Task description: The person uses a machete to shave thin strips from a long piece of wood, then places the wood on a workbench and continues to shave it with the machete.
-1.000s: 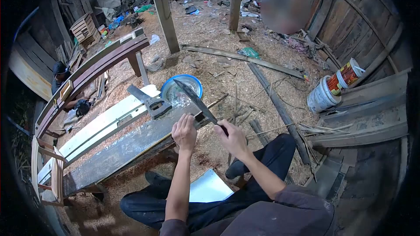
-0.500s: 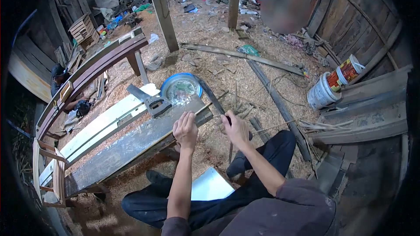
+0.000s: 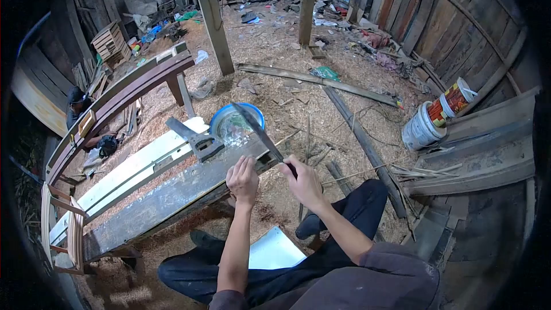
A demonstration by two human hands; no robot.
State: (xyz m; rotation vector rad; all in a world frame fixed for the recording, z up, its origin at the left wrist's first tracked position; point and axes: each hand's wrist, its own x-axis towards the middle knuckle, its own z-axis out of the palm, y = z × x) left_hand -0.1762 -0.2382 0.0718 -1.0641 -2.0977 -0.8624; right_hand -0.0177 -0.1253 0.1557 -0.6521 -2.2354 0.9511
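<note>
In my right hand [image 3: 303, 183] is the dark handle of a machete [image 3: 259, 130], its long blade pointing up and left across the end of the wooden bench [image 3: 155, 204]. My left hand [image 3: 243, 181] is closed at the bench's near edge, around a thin wooden strip [image 3: 189, 202] that runs along that edge. Its fingers partly hide the strip. Beyond the blade, a round blue-rimmed basin [image 3: 262, 116] sits behind the bench end. A handsaw [image 3: 202, 142] lies on the bench and the white board beside it.
A white sheet [image 3: 275, 251] lies between my legs. Shavings cover the floor, with long timbers [image 3: 321, 83] beyond the bench. Stacked buckets [image 3: 423, 128] stand at right, near thin sticks [image 3: 430, 170]. At far left, a person [image 3: 77, 103] sits behind a curved wooden frame [image 3: 126, 89].
The machete has swung up and left, its blade now crossing in front of the basin. My right hand has shifted slightly down and left; my left hand stays nearly in place.
</note>
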